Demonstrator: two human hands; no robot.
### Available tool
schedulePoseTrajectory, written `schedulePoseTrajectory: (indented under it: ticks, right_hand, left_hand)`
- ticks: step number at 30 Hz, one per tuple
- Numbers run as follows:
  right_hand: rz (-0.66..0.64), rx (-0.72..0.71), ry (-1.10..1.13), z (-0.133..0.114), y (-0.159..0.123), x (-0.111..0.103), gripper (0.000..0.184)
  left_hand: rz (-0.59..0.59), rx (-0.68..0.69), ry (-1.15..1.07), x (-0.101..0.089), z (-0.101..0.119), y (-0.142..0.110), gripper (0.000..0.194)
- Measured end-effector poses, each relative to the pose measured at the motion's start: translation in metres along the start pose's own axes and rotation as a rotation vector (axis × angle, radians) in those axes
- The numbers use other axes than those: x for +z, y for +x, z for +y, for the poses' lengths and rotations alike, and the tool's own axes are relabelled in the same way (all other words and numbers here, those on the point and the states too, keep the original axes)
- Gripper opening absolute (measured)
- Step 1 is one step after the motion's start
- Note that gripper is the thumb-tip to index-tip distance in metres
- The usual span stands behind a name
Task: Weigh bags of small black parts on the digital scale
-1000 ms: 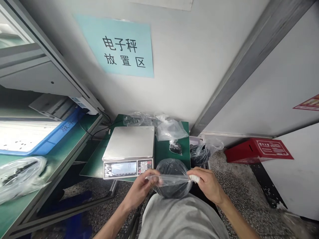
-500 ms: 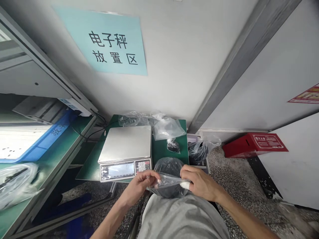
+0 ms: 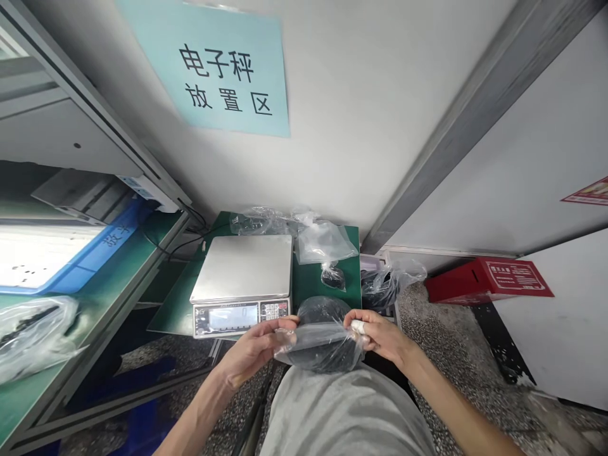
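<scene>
A clear plastic bag (image 3: 319,339) full of small black parts rests on my grey-clad lap. My left hand (image 3: 254,348) is closed on the bag's left side, thumb on top of the folded plastic. My right hand (image 3: 377,334), with white tape on one finger, pinches the bag's right edge. Just beyond the bag, an electronic scale (image 3: 243,282) with a bare steel pan stands on a small green table (image 3: 344,288).
Behind the scale lie crumpled clear bags (image 3: 323,240) and a small bag of black parts (image 3: 332,275). Another bag of parts (image 3: 382,285) sits right of the table. A red box (image 3: 489,278) lies on the floor. A blue tray (image 3: 80,259) and a bag (image 3: 33,329) occupy the left bench.
My hands folded the bag's top down and shifted their grip; the left hand now cups the bag's side and the right hand has moved back to the right edge.
</scene>
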State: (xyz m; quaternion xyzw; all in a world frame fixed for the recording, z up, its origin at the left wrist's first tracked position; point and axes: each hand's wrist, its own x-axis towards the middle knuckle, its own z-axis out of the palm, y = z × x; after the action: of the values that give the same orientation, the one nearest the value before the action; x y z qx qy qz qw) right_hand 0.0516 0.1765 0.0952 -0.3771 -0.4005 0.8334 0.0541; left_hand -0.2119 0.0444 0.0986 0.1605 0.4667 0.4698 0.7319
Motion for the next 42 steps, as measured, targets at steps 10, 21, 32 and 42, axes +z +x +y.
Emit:
schedulePoseTrajectory:
  ticks: [10,21,32,42]
  right_hand:
    - [-0.161,-0.104,0.189,0.009,-0.01,-0.012,0.049]
    - [-0.081,-0.028,-0.109,0.004,-0.017,-0.013,0.059]
    - [0.22,-0.609,-1.68,0.006,-0.033,0.016,0.032]
    - [0.102,-0.338,-0.966,0.002,-0.032,0.01,0.007]
  left_hand:
    - [-0.309,0.239,0.169,-0.033,-0.007,0.008,0.038]
    - [-0.289,0.562,0.986,0.0,0.014,0.012,0.031]
    - [-0.03,0.552,0.998,-0.004,-0.016,0.012,0.026]
    - [-0.073,0.166,0.585,0.001,-0.004,0.013,0.026]
